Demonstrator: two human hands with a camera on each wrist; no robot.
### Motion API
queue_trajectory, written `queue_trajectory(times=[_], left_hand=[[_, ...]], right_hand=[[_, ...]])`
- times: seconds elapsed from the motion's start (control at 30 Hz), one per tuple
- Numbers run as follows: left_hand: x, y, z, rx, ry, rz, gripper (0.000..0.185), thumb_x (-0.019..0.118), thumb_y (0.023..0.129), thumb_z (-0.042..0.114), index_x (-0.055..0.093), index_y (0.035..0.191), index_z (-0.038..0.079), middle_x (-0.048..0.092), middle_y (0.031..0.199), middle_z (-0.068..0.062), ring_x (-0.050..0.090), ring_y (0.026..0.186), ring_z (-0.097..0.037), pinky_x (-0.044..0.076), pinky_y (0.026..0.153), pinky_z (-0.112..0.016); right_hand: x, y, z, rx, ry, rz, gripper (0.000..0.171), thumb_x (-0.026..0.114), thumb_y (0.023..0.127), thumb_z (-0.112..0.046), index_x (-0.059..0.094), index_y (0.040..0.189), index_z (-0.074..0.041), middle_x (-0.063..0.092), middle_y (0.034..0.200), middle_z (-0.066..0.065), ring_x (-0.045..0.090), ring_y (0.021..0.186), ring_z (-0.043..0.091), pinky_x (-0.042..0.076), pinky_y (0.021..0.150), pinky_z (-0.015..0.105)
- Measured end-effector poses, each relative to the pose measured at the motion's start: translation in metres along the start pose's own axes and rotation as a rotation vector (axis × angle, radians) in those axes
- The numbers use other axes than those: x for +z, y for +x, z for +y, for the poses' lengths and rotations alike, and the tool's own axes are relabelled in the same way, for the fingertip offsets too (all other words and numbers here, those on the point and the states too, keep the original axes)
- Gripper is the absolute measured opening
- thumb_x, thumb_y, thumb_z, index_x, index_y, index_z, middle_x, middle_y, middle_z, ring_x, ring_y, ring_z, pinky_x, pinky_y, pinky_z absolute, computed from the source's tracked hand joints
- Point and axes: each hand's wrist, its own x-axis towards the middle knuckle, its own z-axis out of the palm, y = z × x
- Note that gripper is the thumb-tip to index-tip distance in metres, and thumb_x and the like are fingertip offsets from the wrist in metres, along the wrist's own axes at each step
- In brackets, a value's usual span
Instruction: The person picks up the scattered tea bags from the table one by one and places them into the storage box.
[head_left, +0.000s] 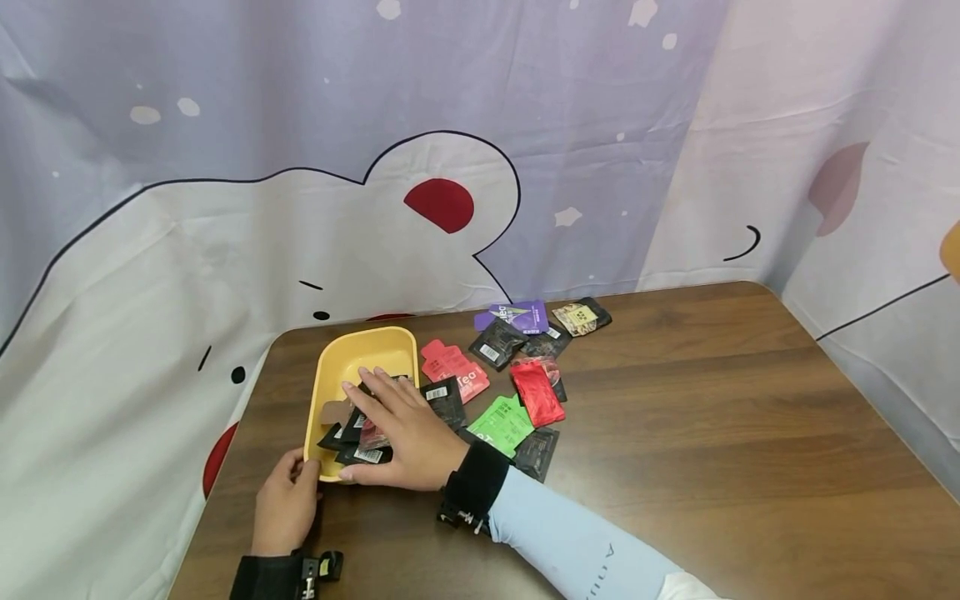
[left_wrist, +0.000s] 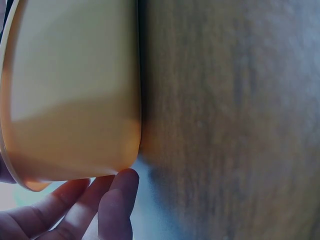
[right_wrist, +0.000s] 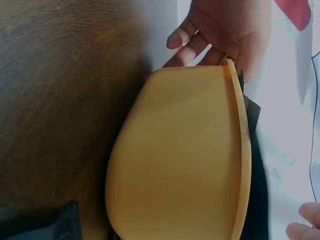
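Packets fill the near end of the yellow tray point(head_left: 358, 354), and your right hand point(head_left: 405, 429) lies flat over them, fingers point(head_left: 367, 392) straight and spread, pressing the dark sachets point(head_left: 362, 442) down rather than pinching any one; that looks like a way to settle the pile so nothing slides over the low rim. Your left hand point(head_left: 287, 500) sits at the tray's near corner, close to the tabletop point(head_left: 712, 417) edge, fingers loosely curved against the outer wall, seemingly to brace the tray against the push from above. The left wrist view shows those fingertips point(left_wrist: 117, 195) touching the tray's rounded corner point(left_wrist: 75, 100), not wrapped round it. The tray stands flat at the left end of the tabletop. Just to its right, more packets lie loose and overlapping: a pink one point(head_left: 453, 367) beside the rim, a black one point(head_left: 446, 400) touching your right hand, then green point(head_left: 501, 423) and red point(head_left: 537, 392), with purple point(head_left: 516, 315) and tan point(head_left: 579, 317) ones farther back.
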Motion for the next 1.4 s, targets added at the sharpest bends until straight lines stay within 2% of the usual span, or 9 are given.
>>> queue_trajectory(times=[0.33, 0.63, 0.77, 1.13, 1.4], left_hand=[[0.001, 0.001, 0.001, -0.004, -0.011, 0.017, 0.046, 0.041, 0.104, 0.028, 0.051, 0.14, 0.001, 0.06, 0.126, -0.024, 0.063, 0.105, -0.032, 0.06, 0.076, -0.037], [0.001, -0.001, 0.001, -0.011, -0.015, 0.01, 0.049, 0.039, 0.103, 0.028, 0.05, 0.142, 0.001, 0.059, 0.127, -0.024, 0.063, 0.106, -0.033, 0.06, 0.078, -0.038], [0.001, -0.001, 0.001, -0.019, -0.014, 0.009, 0.049, 0.039, 0.103, 0.028, 0.049, 0.142, 0.001, 0.059, 0.127, -0.024, 0.063, 0.107, -0.034, 0.06, 0.078, -0.039], [0.002, 0.001, 0.001, -0.026, -0.004, 0.006, 0.049, 0.039, 0.104, 0.029, 0.048, 0.143, 0.001, 0.058, 0.128, -0.024, 0.063, 0.107, -0.034, 0.06, 0.079, -0.04], [0.001, 0.0, 0.001, -0.021, -0.007, 0.006, 0.048, 0.04, 0.104, 0.029, 0.049, 0.143, 0.001, 0.059, 0.127, -0.024, 0.063, 0.106, -0.033, 0.06, 0.078, -0.039]], right_hand=[[-0.006, -0.003, 0.004, 0.062, -0.014, -0.034, 0.093, 0.063, 0.091, -0.061, 0.015, 0.163, -0.027, 0.014, 0.171, 0.002, 0.009, 0.159, 0.02, 0.015, 0.128, 0.05], [-0.015, -0.013, 0.025, 0.11, -0.04, -0.01, 0.088, 0.064, 0.093, -0.054, 0.02, 0.163, -0.023, 0.02, 0.169, 0.009, 0.014, 0.159, 0.026, 0.015, 0.128, 0.051], [-0.023, -0.022, 0.037, 0.146, -0.022, -0.013, 0.087, 0.064, 0.094, -0.05, 0.019, 0.163, -0.022, 0.018, 0.17, 0.01, 0.014, 0.158, 0.028, 0.015, 0.128, 0.051], [-0.045, -0.053, 0.074, 0.259, -0.063, 0.014, 0.087, 0.061, 0.095, -0.053, 0.017, 0.163, -0.021, 0.019, 0.17, 0.009, 0.014, 0.158, 0.03, 0.012, 0.127, 0.055], [-0.057, -0.077, 0.098, 0.323, -0.083, 0.024, 0.082, 0.064, 0.095, -0.048, 0.027, 0.161, -0.017, 0.025, 0.167, 0.014, 0.017, 0.157, 0.036, 0.015, 0.125, 0.061]])
